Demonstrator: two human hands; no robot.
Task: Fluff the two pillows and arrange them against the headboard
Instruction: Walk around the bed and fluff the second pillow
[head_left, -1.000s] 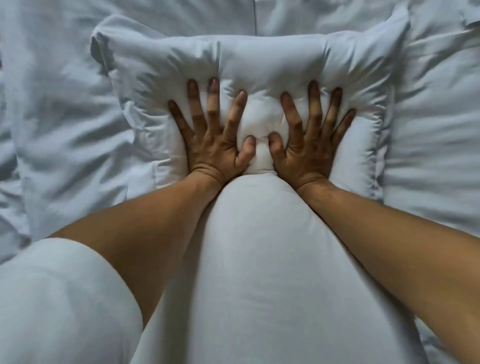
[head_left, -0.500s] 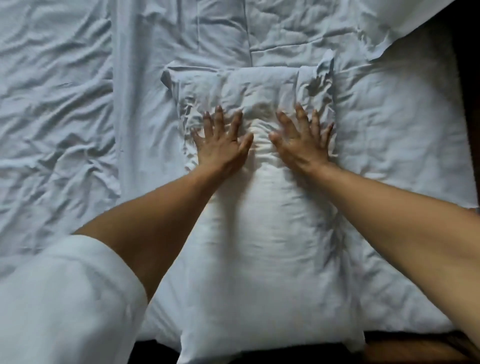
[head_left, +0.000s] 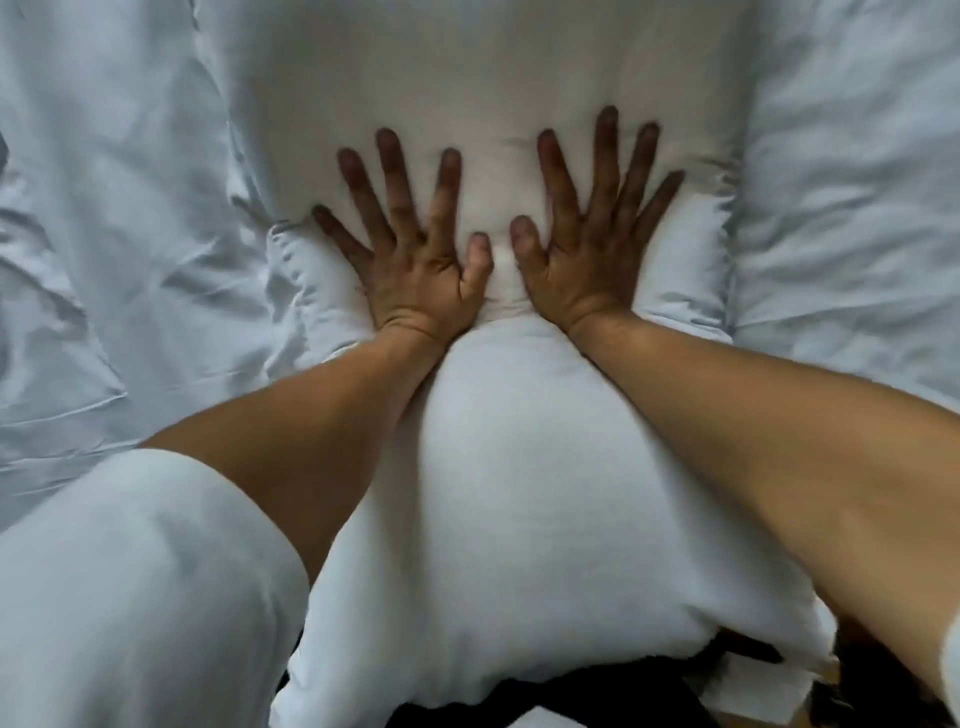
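Note:
A white pillow (head_left: 524, 499) lies lengthwise on the bed in front of me, its near half bulging up between my forearms. My left hand (head_left: 415, 260) and my right hand (head_left: 587, 244) lie side by side, flat on its middle, fingers spread, pressing a deep dent into it. Neither hand grips anything. The pillow's far end runs out of the top of the frame. A second pillow and the headboard are not visible.
Crumpled white bedding (head_left: 114, 218) spreads to the left and white bedding (head_left: 852, 197) to the right of the pillow. My white sleeve (head_left: 135, 597) fills the lower left. A dark strip (head_left: 571, 696) shows under the pillow's near edge.
The view has dropped much closer to the pillow. Both hands press deeper into it with fingers spread wider, and the near half has puffed up.

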